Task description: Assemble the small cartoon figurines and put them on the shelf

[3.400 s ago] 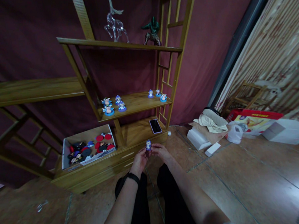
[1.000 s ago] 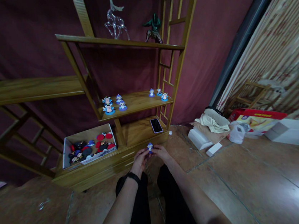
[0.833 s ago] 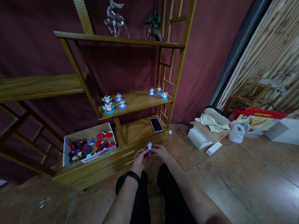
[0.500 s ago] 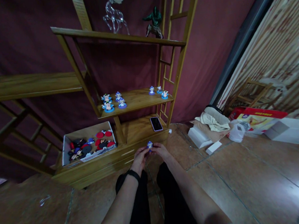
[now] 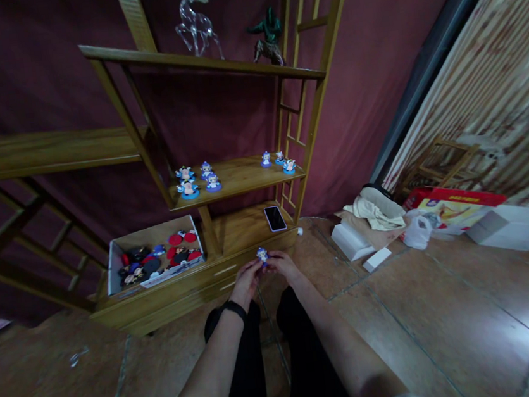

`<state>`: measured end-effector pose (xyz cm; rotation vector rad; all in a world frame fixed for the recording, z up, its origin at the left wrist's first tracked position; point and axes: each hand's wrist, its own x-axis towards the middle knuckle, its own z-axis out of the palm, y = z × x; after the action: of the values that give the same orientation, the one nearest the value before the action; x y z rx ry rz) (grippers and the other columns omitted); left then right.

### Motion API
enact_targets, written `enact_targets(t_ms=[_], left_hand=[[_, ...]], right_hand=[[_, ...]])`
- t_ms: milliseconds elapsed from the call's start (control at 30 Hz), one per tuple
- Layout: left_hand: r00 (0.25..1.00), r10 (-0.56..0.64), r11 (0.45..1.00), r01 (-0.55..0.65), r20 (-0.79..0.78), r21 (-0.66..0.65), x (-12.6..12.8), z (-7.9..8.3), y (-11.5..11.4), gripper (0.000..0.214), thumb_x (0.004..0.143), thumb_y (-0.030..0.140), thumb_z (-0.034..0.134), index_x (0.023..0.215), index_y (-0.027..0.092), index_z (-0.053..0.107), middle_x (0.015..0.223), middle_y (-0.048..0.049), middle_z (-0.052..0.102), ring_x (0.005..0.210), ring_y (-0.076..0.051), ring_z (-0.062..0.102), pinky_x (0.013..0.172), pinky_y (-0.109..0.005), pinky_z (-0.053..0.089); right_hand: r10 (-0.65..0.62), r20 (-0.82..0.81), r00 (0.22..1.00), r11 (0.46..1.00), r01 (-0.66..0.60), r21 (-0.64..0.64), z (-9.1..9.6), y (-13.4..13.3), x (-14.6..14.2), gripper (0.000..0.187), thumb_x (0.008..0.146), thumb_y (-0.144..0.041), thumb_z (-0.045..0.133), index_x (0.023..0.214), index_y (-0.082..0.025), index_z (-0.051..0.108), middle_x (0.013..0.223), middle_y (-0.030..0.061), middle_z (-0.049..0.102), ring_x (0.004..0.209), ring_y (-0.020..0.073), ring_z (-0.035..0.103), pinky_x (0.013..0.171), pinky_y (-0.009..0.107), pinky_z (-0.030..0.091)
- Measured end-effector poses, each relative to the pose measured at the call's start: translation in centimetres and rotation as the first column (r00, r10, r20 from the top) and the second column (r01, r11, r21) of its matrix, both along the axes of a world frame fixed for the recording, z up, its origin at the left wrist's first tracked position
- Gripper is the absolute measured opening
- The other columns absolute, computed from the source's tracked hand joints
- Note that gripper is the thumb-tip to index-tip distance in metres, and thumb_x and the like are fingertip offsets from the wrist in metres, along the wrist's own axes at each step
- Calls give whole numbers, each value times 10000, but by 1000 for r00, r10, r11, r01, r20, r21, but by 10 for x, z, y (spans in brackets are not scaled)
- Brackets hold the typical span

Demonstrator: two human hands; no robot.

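Note:
A small purple-and-white figurine (image 5: 262, 255) is held between both hands in front of the cabinet drawers. My left hand (image 5: 249, 278) is closed on its left side, and my right hand (image 5: 281, 264) grips it from the right. On the shelf (image 5: 240, 177) above stand two groups of similar figurines. The left group has purple figurines (image 5: 213, 182) and pink-and-blue figurines (image 5: 188, 189). At the right end are a purple figurine (image 5: 266, 159) and blue-based figurines (image 5: 289, 167). An open cardboard box (image 5: 112, 267) on the left holds several more figurines with red, black and blue bases.
A phone (image 5: 275, 218) lies on the lower cabinet top. The upper shelf bears a clear deer ornament (image 5: 197, 24) and a dark green statue (image 5: 268, 35). White boxes (image 5: 351, 242), a cloth (image 5: 375, 214), a plastic bag (image 5: 418, 232) and a red package (image 5: 456, 207) lie on the floor at right.
The figurine between my hands has turned and tilted slightly, showing more of its white front. Both hands stay almost in place, and the camera view has shifted a little.

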<state>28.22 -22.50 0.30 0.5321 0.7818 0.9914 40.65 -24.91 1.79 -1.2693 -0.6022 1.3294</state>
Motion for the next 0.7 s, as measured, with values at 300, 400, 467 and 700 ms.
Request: enact_targets(t_ms=[300, 400, 467, 700], left_hand=[[999, 23, 1000, -23, -24, 2, 2, -4, 2, 210, 581, -13, 714, 748, 110, 678, 688, -41, 694, 591, -113, 627, 620, -221, 498], [997, 55, 998, -56, -48, -19, 2, -5, 2, 218, 584, -23, 710, 750, 112, 668, 673, -36, 689, 591, -115, 631, 626, -225, 501], [996, 64, 998, -65, -59, -22, 1, -5, 2, 222, 587, -16, 718, 755, 118, 664, 677, -37, 690, 601, -121, 638, 631, -231, 504], [995, 51, 998, -47, -87, 40, 1, -7, 1, 240, 560, 33, 761, 763, 113, 661, 712, -58, 702, 632, -138, 650, 650, -246, 505]], right_hand=[[60, 3, 998, 998, -60, 22, 5, -2, 0, 302, 490, -266, 784, 734, -176, 630, 636, -17, 659, 512, 111, 594, 562, 253, 472], [72, -2, 997, 997, -71, 16, 4, -2, 0, 311, 473, -259, 784, 727, -175, 626, 645, -17, 655, 527, 114, 596, 561, 249, 471], [83, 3, 997, 996, -83, 18, 3, -1, 0, 302, 469, -253, 782, 714, -176, 623, 645, -19, 648, 531, 116, 594, 558, 249, 471], [72, 31, 997, 997, -73, 6, -1, 2, -1, 262, 456, -204, 778, 644, -180, 596, 593, -35, 616, 513, 117, 579, 548, 251, 470]])
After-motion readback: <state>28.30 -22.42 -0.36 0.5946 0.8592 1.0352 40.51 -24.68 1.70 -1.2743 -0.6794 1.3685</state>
